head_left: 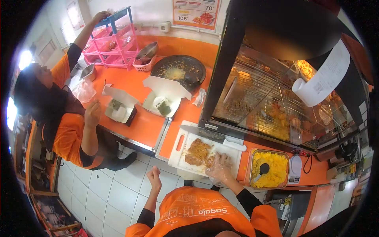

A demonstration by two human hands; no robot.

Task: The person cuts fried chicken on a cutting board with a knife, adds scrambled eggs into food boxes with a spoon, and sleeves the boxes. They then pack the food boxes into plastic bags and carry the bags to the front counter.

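Pieces of fried chicken [198, 152] lie on a white cutting board [179, 162] in front of me. My right hand [220, 169], in a clear plastic glove, is at the board's right side with its fingers on a smaller piece of the chicken. Along the board's far edge rests a large knife [213, 135], its white handle pointing right. My left hand [154, 179] hangs bare in the air left of the board, fingers curled in, with nothing visible in it.
Two open boxes [167, 98] [120, 106] hold rice and something green. Right of the board stands a tray of yellow food [269, 168] with a black spoon. A heated glass cabinet [260, 94] rises behind. A co-worker [67, 130] reaches to a pink rack [112, 47].
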